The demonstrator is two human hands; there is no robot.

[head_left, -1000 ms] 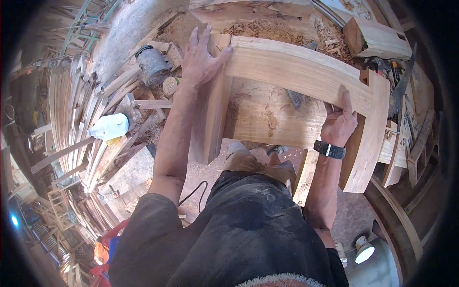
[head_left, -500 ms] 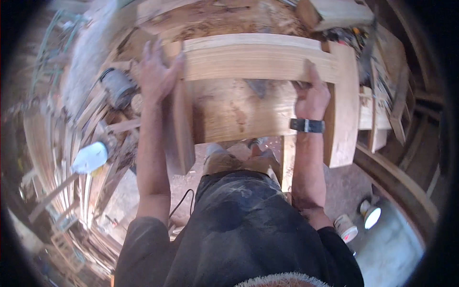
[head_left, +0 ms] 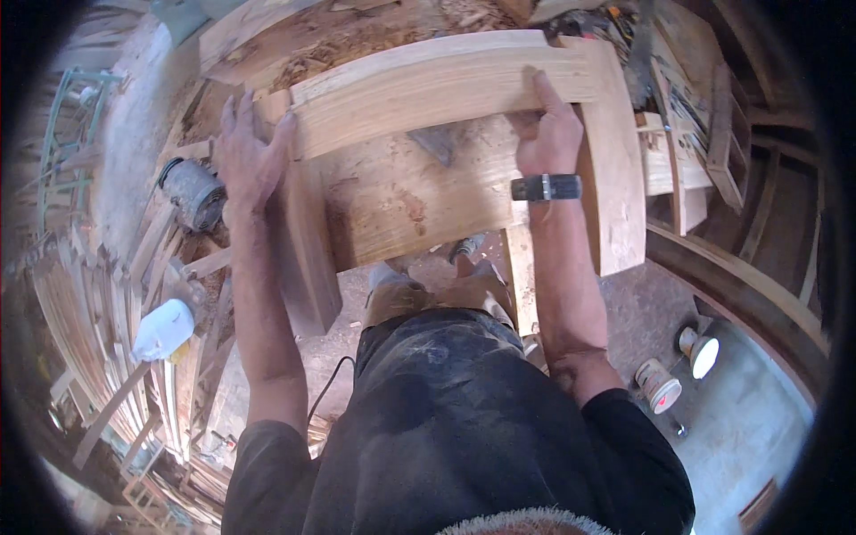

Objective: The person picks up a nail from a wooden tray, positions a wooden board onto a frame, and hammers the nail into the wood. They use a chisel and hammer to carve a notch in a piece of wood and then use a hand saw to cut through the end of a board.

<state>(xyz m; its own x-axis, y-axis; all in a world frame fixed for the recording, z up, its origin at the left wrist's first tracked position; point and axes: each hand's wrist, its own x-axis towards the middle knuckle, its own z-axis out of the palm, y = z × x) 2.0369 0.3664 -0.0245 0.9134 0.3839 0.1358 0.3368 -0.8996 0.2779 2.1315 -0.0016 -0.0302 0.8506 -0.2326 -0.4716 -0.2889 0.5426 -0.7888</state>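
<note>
A pale wooden frame (head_left: 419, 96) spans the space before me, a rail between two thick posts. Against its left corner lies my left hand (head_left: 251, 153), fingers stretched and spread, the thumb beside the rail's end. The left post (head_left: 309, 254) runs down toward me from there. My right hand (head_left: 551, 134), below a dark wristwatch (head_left: 546, 187) strap, grips the rail near the right post (head_left: 618, 169); one digit lies along the rail's face and the others curl beneath. Behind the frame is a wide wooden board (head_left: 419, 201) with a dark triangular piece (head_left: 434, 144) on it.
Wood shavings (head_left: 330, 58) cover the bench beyond. On the left are a grey cylindrical machine part (head_left: 193, 192), a white jug (head_left: 164, 330) and many stacked wood strips (head_left: 80, 312). A bucket (head_left: 658, 385) and a lit lamp (head_left: 703, 355) stand on the floor at right.
The frame and both hands have shifted left and slightly up in the picture, tilting a little, while the surroundings shift too. My hands keep their places on the frame.
</note>
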